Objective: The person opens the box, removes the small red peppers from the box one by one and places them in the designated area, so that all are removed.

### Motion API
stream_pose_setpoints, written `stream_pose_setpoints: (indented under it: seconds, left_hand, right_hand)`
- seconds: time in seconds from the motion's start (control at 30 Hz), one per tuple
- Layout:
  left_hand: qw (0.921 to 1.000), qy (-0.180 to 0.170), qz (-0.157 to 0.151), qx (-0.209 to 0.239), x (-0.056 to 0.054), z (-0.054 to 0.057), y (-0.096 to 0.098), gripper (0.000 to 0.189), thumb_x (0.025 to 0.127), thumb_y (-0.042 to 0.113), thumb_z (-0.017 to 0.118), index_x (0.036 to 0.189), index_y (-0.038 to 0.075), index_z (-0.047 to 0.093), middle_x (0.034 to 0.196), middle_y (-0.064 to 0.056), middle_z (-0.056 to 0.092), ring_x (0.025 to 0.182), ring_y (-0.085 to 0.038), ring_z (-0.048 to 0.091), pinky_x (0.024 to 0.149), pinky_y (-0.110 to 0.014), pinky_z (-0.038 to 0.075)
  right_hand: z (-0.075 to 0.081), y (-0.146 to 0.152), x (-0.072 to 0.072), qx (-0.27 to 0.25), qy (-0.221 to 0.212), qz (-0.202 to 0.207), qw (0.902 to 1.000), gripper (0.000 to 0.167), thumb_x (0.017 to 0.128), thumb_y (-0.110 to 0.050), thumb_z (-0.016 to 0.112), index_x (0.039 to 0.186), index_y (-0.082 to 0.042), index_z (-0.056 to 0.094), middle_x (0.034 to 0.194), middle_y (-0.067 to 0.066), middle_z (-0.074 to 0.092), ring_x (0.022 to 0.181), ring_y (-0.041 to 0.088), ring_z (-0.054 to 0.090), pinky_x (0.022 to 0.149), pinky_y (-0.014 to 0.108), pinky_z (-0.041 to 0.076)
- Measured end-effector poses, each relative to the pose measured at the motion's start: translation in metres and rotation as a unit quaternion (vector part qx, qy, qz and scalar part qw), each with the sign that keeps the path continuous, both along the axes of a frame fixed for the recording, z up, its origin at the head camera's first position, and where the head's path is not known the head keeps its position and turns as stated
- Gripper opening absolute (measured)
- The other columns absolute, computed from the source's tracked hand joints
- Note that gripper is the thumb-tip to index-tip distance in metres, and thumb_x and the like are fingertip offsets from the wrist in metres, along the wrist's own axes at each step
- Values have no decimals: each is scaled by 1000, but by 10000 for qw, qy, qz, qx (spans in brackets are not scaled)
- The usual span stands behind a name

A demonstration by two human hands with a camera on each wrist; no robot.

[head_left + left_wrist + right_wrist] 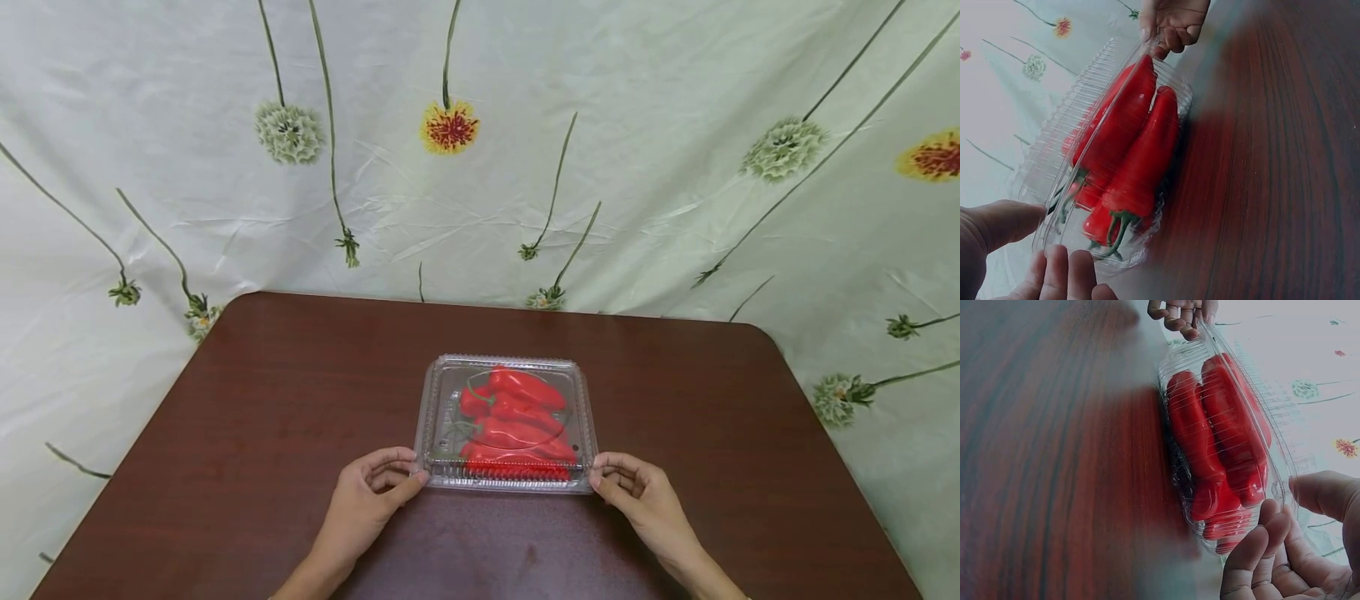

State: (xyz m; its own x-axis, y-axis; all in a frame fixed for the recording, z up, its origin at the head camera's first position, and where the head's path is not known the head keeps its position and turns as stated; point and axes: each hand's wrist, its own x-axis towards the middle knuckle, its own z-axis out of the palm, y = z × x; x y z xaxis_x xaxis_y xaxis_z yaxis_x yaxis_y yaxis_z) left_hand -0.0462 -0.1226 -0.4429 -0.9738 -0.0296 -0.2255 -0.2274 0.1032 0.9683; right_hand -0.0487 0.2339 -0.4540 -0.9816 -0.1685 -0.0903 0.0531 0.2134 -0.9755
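A clear plastic clamshell container (442,392) with its lid down sits on the table, several red peppers (517,433) with green stems inside it. At its near left corner my left hand (367,496) pinches the rim, thumb on top and fingers underneath. My right hand (641,500) pinches the near right corner the same way. In the left wrist view, the left thumb (1007,222) lies against the rim, and the peppers (1135,156) show through the ribbed side. From the right wrist, the right thumb (1322,494) presses the lid's edge with fingers curled below.
The dark brown wooden table (300,375) has rounded far corners and extends to both sides of the container. Behind it hangs a pale cloth (637,100) printed with flowers, which also drapes down past the table's sides.
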Motion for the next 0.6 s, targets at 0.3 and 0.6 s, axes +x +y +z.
stream_pose_setpoints:
  seconds: [0.3,0.6]
  left_hand:
    - [9999,88,104,-29,0,-1,2,31,82,10,82,108,0,68,86,-7,71,75,-10,66,66,-23,50]
    - [9999,17,73,101,2,0,3,27,85,9,79,107,-2,69,81,-9,72,69,-9,62,62,-25,52]
  right_hand:
    - [1,-1,-1,-36,13,-34,10000,25,97,-7,64,113,11,60,93,0,70,84,10,66,75,23,55]
    - [2,-1,0,-29,47,49,10000,24,97,-7,64,112,12,60,93,-1,70,84,10,66,76,24,56]
